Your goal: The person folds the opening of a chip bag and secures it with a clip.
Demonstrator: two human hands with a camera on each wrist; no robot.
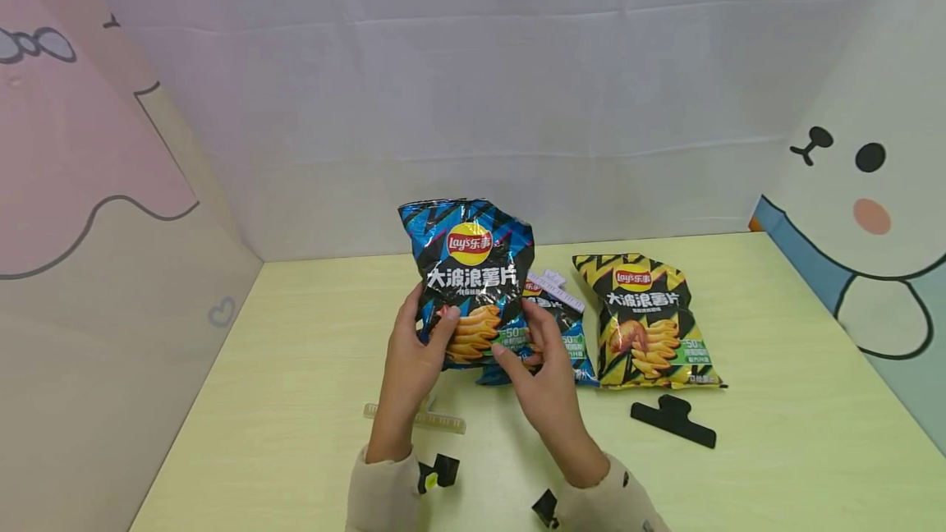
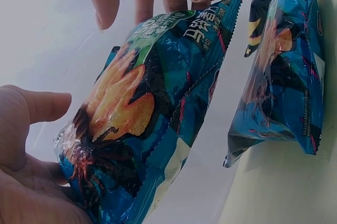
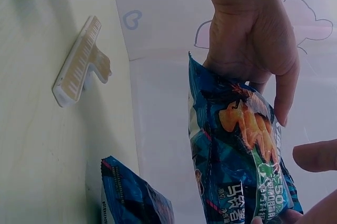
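Note:
A blue and black Lay's chip bag [image 1: 473, 277] is held upright above the table, its printed front facing me. My left hand [image 1: 414, 351] grips its lower left side, thumb across the front and fingers behind. At the lower right side, my right hand [image 1: 543, 380] holds it, with fingers at the edge and back. In the left wrist view, the right thumb looks raised off the bag [image 2: 142, 108]. Behind the held bag, a second blue chip bag [image 1: 572, 351] lies partly hidden, with a pale purple sealing clip [image 1: 557, 292] at its top.
To the right lies a yellow and black chip bag [image 1: 650, 327]. A black sealing clip [image 1: 674, 420] sits in front of it. Partly behind the left forearm is a beige clip [image 1: 443, 422]. Fabric walls [image 1: 473, 89] enclose the table's back and sides.

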